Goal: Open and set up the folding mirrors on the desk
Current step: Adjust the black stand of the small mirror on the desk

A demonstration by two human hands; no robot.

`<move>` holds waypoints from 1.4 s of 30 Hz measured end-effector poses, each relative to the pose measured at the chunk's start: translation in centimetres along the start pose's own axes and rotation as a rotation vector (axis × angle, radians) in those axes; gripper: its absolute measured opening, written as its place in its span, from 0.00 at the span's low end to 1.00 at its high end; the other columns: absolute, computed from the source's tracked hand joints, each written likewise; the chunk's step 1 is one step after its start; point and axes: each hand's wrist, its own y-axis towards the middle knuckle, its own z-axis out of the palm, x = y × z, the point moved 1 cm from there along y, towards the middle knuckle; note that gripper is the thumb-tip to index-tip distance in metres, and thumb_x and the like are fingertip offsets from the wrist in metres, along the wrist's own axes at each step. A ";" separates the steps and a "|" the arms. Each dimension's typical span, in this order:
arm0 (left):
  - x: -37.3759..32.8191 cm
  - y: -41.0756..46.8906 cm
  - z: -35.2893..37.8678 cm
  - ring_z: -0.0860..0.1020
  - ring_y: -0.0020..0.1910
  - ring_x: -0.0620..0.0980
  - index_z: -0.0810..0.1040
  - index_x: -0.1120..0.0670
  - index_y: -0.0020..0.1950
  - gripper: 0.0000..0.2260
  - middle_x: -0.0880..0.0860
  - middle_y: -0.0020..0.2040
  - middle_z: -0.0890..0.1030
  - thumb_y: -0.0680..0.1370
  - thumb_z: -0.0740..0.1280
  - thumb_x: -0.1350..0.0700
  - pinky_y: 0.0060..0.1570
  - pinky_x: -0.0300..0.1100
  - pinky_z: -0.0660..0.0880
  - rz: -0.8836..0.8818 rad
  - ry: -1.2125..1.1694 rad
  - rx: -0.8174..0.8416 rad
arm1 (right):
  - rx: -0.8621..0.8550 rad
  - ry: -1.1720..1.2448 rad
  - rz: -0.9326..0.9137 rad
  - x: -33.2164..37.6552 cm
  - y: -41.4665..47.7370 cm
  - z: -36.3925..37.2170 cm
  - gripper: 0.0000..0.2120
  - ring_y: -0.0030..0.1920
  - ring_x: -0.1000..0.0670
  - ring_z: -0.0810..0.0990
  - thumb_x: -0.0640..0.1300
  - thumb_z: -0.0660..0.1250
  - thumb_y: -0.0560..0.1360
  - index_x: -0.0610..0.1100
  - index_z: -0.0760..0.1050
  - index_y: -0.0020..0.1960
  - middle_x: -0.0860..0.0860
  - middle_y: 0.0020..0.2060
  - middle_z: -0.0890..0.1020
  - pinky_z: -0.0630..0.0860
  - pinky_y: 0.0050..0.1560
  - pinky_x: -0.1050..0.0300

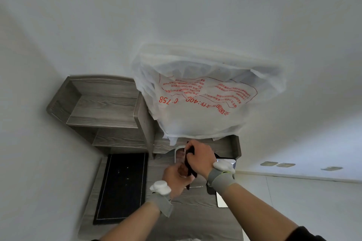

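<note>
A folding mirror [179, 155] with a pale frame and a dark red cover is held over the grey wood desk [188, 207], partly unfolded. My right hand [199, 157] grips its dark cover from above. My left hand [175, 179] holds its lower edge from below. Most of the mirror is hidden by both hands. A second dark-edged mirror [228, 161] lies on the desk at the right, behind my right wrist, its glass showing a pale reflection.
A black mat [122, 187] lies on the desk's left part. Grey wooden shelves [101, 111] rise at the back left. A large white bag with red print [203, 100] hangs over the back of the desk, just above my hands. White wall surrounds.
</note>
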 end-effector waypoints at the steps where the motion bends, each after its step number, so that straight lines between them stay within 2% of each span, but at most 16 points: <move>1: -0.3 0.0 0.2 0.76 0.31 0.41 0.79 0.53 0.37 0.07 0.48 0.32 0.81 0.64 0.75 0.55 0.34 0.35 0.74 0.008 0.010 0.012 | 0.002 -0.011 0.010 -0.2 -0.1 -0.3 0.12 0.53 0.44 0.80 0.42 0.61 0.72 0.50 0.78 0.52 0.51 0.50 0.84 0.74 0.49 0.55; 3: -0.7 0.1 0.6 0.75 0.29 0.39 0.78 0.53 0.37 0.07 0.45 0.31 0.79 0.65 0.76 0.57 0.31 0.29 0.70 0.009 0.043 0.030 | -0.005 -0.025 0.028 -0.5 -0.2 -0.8 0.12 0.52 0.44 0.80 0.42 0.61 0.72 0.50 0.78 0.52 0.50 0.50 0.84 0.76 0.49 0.54; 6: -1.3 0.3 1.4 0.75 0.30 0.39 0.79 0.53 0.38 0.06 0.45 0.31 0.79 0.65 0.75 0.55 0.30 0.25 0.67 0.031 0.115 0.048 | -0.041 -0.020 0.064 -1.3 -0.5 -1.7 0.11 0.52 0.43 0.80 0.43 0.61 0.72 0.51 0.78 0.50 0.49 0.50 0.84 0.78 0.49 0.53; 10: -1.6 0.3 2.2 0.75 0.28 0.34 0.73 0.45 0.33 0.10 0.43 0.29 0.78 0.65 0.74 0.54 0.30 0.24 0.67 0.060 0.159 0.116 | -0.057 -0.019 0.135 -2.5 -0.5 -2.6 0.10 0.53 0.42 0.80 0.43 0.61 0.72 0.51 0.79 0.50 0.49 0.51 0.84 0.75 0.48 0.55; 16: -1.9 0.4 3.5 0.75 0.29 0.35 0.74 0.47 0.36 0.08 0.42 0.31 0.78 0.66 0.72 0.55 0.28 0.23 0.67 0.069 0.200 0.157 | -0.055 -0.057 0.239 -3.8 -0.5 -3.4 0.15 0.58 0.41 0.79 0.42 0.60 0.74 0.50 0.78 0.58 0.47 0.58 0.82 0.74 0.53 0.55; 18: -1.8 0.4 3.9 0.76 0.30 0.37 0.74 0.47 0.36 0.07 0.43 0.30 0.78 0.66 0.71 0.55 0.28 0.24 0.68 0.067 0.209 0.166 | -0.042 -0.066 0.257 -4.1 -0.6 -3.6 0.16 0.60 0.41 0.78 0.43 0.61 0.74 0.49 0.76 0.60 0.46 0.59 0.81 0.73 0.55 0.54; 21: -1.5 0.4 4.4 0.78 0.33 0.41 0.73 0.46 0.37 0.07 0.43 0.33 0.78 0.68 0.71 0.51 0.35 0.37 0.75 0.072 0.226 0.197 | -0.012 -0.072 0.295 -4.6 -0.8 -3.8 0.14 0.58 0.41 0.79 0.43 0.63 0.73 0.46 0.78 0.58 0.45 0.57 0.82 0.75 0.55 0.53; 25: -1.1 0.1 4.9 0.76 0.34 0.40 0.77 0.49 0.41 0.15 0.43 0.36 0.79 0.66 0.70 0.38 0.38 0.38 0.75 0.078 0.188 0.199 | 0.005 -0.092 0.331 -5.2 -1.0 -3.8 0.12 0.52 0.40 0.81 0.42 0.65 0.70 0.39 0.80 0.51 0.43 0.50 0.84 0.78 0.50 0.51; 28: -1.0 -0.3 5.0 0.76 0.38 0.42 0.79 0.48 0.47 0.14 0.43 0.41 0.79 0.67 0.72 0.43 0.43 0.40 0.77 0.068 0.176 0.216 | 0.011 -0.108 0.375 -6.0 -1.1 -3.5 0.11 0.52 0.40 0.81 0.41 0.65 0.71 0.39 0.81 0.50 0.42 0.50 0.84 0.78 0.50 0.53; 31: -0.8 -0.6 4.9 0.77 0.45 0.44 0.78 0.49 0.58 0.19 0.46 0.48 0.79 0.68 0.75 0.50 0.48 0.38 0.76 0.069 0.212 0.292 | 0.000 -0.121 0.422 -6.9 -1.2 -3.2 0.10 0.53 0.40 0.81 0.42 0.64 0.72 0.41 0.81 0.50 0.43 0.51 0.84 0.76 0.51 0.55; 35: -1.2 -0.9 4.9 0.77 0.56 0.42 0.76 0.47 0.65 0.27 0.45 0.58 0.79 0.68 0.77 0.49 0.55 0.34 0.73 0.087 0.250 0.400 | 0.013 -0.097 0.461 -7.8 -1.3 -3.1 0.11 0.54 0.40 0.81 0.44 0.65 0.73 0.41 0.81 0.52 0.42 0.51 0.83 0.75 0.48 0.57; 38: -1.8 -1.1 5.1 0.77 0.55 0.41 0.77 0.46 0.65 0.27 0.43 0.58 0.79 0.67 0.77 0.46 0.52 0.33 0.71 0.105 0.271 0.374 | 0.055 -0.054 0.468 -8.5 -1.4 -2.7 0.12 0.52 0.41 0.82 0.43 0.66 0.71 0.40 0.82 0.50 0.42 0.49 0.85 0.78 0.50 0.56; 42: -2.1 -1.0 5.5 0.78 0.45 0.38 0.81 0.44 0.58 0.21 0.39 0.50 0.81 0.66 0.76 0.45 0.41 0.24 0.69 0.122 0.265 0.311 | 0.072 -0.025 0.485 -9.3 -1.4 -2.3 0.11 0.51 0.43 0.82 0.46 0.67 0.69 0.42 0.84 0.46 0.45 0.47 0.86 0.78 0.49 0.57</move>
